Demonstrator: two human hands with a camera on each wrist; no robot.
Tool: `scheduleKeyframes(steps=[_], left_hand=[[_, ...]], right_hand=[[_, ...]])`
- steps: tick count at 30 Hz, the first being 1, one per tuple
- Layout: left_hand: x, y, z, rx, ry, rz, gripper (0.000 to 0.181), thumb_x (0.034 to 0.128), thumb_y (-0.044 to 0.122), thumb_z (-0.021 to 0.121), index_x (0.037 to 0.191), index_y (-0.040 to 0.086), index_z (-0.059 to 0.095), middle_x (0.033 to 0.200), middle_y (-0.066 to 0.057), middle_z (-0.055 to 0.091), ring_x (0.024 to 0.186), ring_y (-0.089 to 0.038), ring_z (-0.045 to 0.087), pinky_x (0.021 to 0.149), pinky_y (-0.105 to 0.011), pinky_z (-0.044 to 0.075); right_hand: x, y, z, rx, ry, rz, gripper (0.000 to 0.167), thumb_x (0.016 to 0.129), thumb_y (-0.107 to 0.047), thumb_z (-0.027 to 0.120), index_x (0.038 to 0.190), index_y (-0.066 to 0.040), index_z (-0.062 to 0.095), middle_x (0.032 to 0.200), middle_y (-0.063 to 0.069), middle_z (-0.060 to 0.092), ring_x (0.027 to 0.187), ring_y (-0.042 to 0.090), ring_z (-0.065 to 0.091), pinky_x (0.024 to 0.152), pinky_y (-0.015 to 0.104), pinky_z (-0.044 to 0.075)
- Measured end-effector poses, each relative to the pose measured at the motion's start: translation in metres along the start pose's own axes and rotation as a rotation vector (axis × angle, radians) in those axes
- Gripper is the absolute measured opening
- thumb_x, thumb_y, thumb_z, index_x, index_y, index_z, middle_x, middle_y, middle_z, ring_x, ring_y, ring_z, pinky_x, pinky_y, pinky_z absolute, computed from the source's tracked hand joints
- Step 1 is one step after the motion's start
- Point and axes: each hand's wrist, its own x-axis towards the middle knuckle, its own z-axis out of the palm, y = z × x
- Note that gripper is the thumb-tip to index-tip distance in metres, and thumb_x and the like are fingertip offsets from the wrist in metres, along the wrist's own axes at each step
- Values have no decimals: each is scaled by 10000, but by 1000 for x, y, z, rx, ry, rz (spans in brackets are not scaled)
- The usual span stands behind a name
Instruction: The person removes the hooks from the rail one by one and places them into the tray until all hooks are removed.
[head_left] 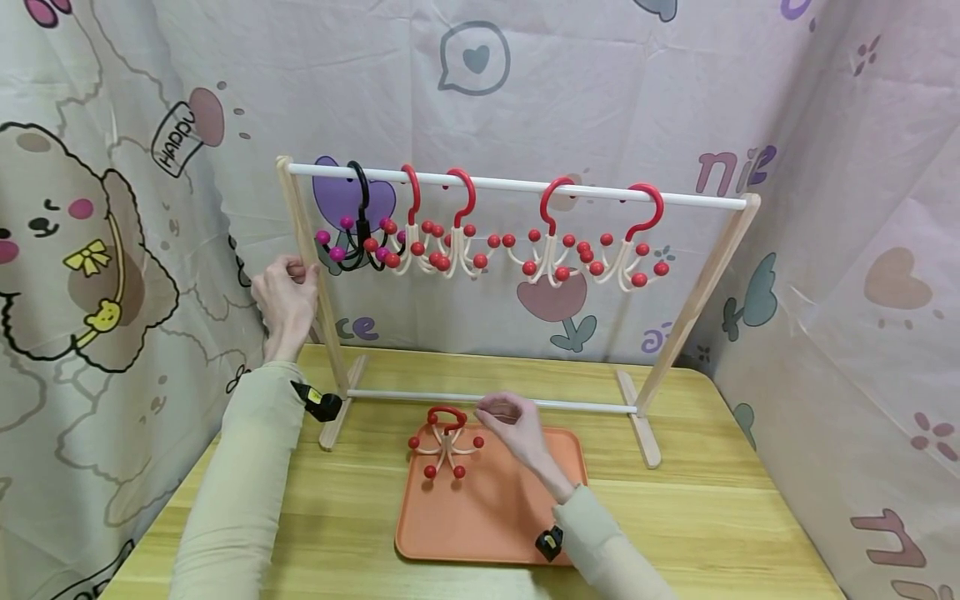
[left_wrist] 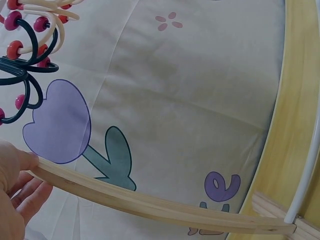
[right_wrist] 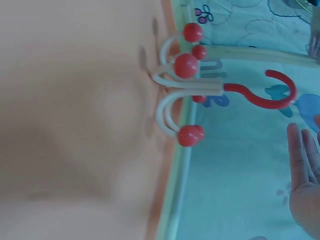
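Observation:
My left hand (head_left: 287, 298) grips the left wooden post (left_wrist: 125, 200) of a garment rack, thumb on one side and fingers on the other. Over an orange tray (head_left: 487, 517) hovers my right hand (head_left: 517, 429), its fingers bent loosely around nothing. Just to its left, a small octopus-shaped hanger (head_left: 446, 442) with a red hook, cream arms and red ball tips stands on the tray. In the right wrist view, a gap separates the fingers (right_wrist: 298, 155) from that red hook (right_wrist: 260, 100).
From the rack's white top bar (head_left: 510, 184) hang a black hanger (head_left: 362, 229) with magenta tips and several red-hooked ones, such as the rightmost hanger (head_left: 628, 250). A lower white bar (head_left: 427, 397) runs behind the tray. Printed curtains (head_left: 480, 108) surround the wooden table (head_left: 697, 500).

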Motion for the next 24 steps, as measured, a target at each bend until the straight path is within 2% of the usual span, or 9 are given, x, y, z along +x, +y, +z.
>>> scheduleKeyframes(steps=[9, 19, 21, 24], left_hand=[[1, -1, 1, -2, -3, 3, 256, 960, 126, 657, 1116, -74, 695, 1060, -283, 734, 987, -406, 677, 889, -463, 483], [1, -1, 1, -4, -5, 5, 259, 959, 127, 658, 1119, -74, 696, 1067, -283, 733, 992, -408, 677, 911, -474, 490], [1, 0, 1, -2, -3, 5, 262, 960, 130, 657, 1122, -72, 697, 1069, -280, 734, 992, -404, 680, 906, -468, 489], [0, -1, 1, 0, -5, 1, 262, 960, 129, 658, 1123, -72, 697, 1072, -278, 734, 989, -398, 682, 888, -451, 486]], right_hand=[[4, -21, -18, 35, 75, -128, 198, 852, 74, 723, 1027, 145, 661, 1011, 376, 688, 874, 26, 738, 795, 214, 598], [9, -50, -43, 46, 182, -197, 200, 845, 103, 713, 1022, 167, 647, 999, 408, 668, 835, 29, 744, 782, 222, 603], [10, -56, -47, 63, 196, -212, 201, 844, 103, 715, 1020, 170, 644, 985, 369, 690, 830, 45, 749, 782, 234, 606], [13, -63, -53, 89, 206, -264, 198, 848, 108, 708, 1019, 178, 637, 948, 182, 764, 831, 58, 753, 777, 241, 609]])
